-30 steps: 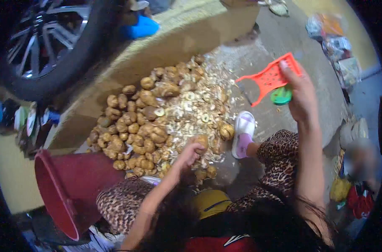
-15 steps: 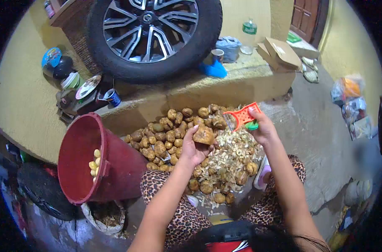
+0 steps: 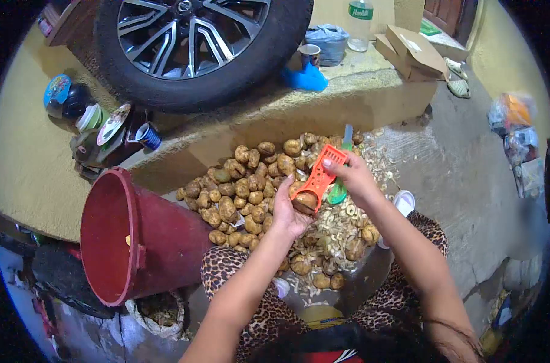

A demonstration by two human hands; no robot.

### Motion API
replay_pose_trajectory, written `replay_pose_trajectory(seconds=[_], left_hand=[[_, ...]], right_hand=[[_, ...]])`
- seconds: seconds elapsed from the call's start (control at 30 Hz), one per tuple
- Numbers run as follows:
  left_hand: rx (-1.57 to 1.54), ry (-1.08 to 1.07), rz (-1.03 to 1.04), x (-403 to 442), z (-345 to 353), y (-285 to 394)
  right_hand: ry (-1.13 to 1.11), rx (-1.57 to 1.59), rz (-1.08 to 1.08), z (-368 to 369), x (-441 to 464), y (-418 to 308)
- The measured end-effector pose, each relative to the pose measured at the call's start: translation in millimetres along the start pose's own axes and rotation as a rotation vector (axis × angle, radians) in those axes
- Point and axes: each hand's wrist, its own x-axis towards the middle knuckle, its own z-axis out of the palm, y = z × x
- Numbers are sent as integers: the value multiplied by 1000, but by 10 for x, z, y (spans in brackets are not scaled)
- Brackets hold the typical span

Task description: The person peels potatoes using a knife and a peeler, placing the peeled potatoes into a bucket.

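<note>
In the head view, my left hand [image 3: 290, 215] holds a brown unpeeled potato [image 3: 305, 202] over the pile, its fingers partly hidden behind it. My right hand [image 3: 350, 175] grips an orange peeler [image 3: 320, 175], whose blade end rests against the potato. Beside the peeler shows a green-handled tool [image 3: 338, 192] with a pale blade-like end pointing away; I cannot tell whether the right hand holds it too. Below both hands lie many unpeeled potatoes [image 3: 228, 210] and a heap of pale peelings [image 3: 341, 221].
A dark red bucket [image 3: 172, 242] leans at the left, a peeled piece just visible inside. Behind it is an open sack [image 3: 160, 314]. A concrete ledge [image 3: 244, 124] carries a large tyre [image 3: 202, 97], a cup [image 3: 309, 55], a bottle [image 3: 359, 27] and a cardboard box [image 3: 411, 54].
The peeler has come left and down from beside the potato onto it, turning upright. More of the green tool shows. The view has shifted, with less of the bucket's inside visible.
</note>
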Motion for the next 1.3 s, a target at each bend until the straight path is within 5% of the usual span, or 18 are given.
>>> replay_pose_trajectory(seconds=[0.43,0.63,0.77,0.9,1.0,1.13,1.3], left_hand=[[61,120,100,20,90,-53],[156,-104,-15,-69,-31,35],[155,63,55,-57,-35,66],[147,-229,32,-95,-96,131],[302,-95,99,-170,1,137],[393,-172,82,-184,34,158],[809,-149,343,-123,-1,76]], right_hand=[[-26,101,103,47,74,23],[194,-166,-276,-291,242,-303],[229,-111,-258,-310,185,-319],[345,-846,-567,-341,131,-333],[340,-580,-493,-391,171,-343],[315,-501,-454,-443,157,-370],[181,-119,-243,-365,132,-342]])
